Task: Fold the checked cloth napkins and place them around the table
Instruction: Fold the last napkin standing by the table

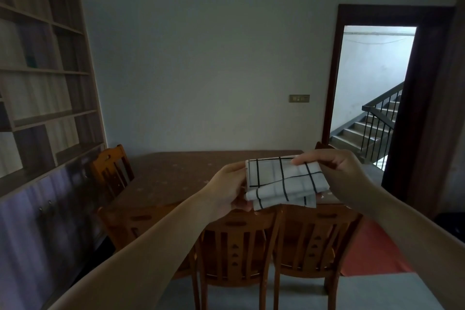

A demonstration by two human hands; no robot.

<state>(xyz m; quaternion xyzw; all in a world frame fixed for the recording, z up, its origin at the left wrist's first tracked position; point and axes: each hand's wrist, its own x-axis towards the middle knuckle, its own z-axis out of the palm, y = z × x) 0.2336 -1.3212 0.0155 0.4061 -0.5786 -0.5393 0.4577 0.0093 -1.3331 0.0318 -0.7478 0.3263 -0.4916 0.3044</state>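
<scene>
Beyond the near chairs [239, 239] waits the brown table [176, 176], and above its near edge I hold the checked napkin [281, 181] in the air, long axis running between my left hand [231, 189] clasping one end and my right hand [334, 173] pinching the other

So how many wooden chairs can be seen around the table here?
4. Two stand side by side at the near edge, one at the left end, and one's top peeks out at the far right corner. Others may be hidden.
</scene>
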